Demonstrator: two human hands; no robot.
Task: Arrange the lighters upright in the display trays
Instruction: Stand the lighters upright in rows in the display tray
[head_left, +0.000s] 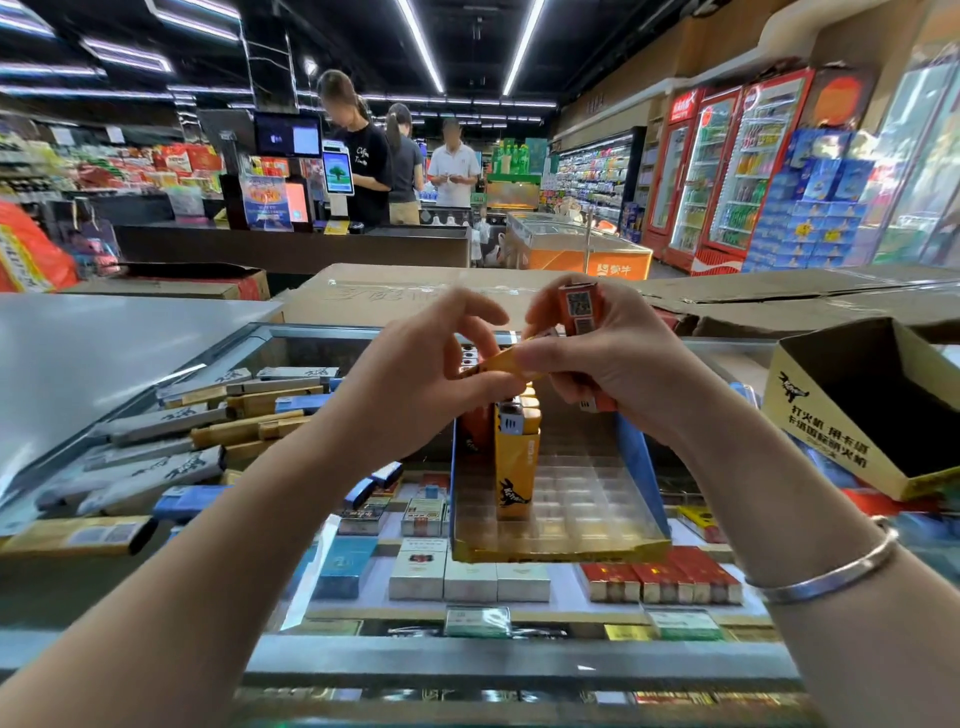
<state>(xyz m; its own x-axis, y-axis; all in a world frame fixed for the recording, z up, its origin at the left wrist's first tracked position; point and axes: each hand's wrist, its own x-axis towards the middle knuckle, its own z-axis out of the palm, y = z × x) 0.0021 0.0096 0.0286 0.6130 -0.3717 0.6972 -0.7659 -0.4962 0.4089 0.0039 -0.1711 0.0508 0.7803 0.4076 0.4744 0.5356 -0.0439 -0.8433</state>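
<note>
A yellow-rimmed display tray (561, 551) with clear plastic slots sits on the glass counter. Several yellow and orange lighters (514, 457) stand upright at its back left. My right hand (608, 353) is closed around a bunch of orange lighters (579, 309), held above the tray. My left hand (415, 374) pinches one yellow lighter (498, 364) lying sideways, its other end touching my right fingers.
An open yellow lighter carton (831, 415) stands at the right. Long cartons (171, 447) are piled at the left. Cigarette packs (467, 577) lie under the glass. Cardboard boxes (405, 291) line the back, with several people at a checkout beyond.
</note>
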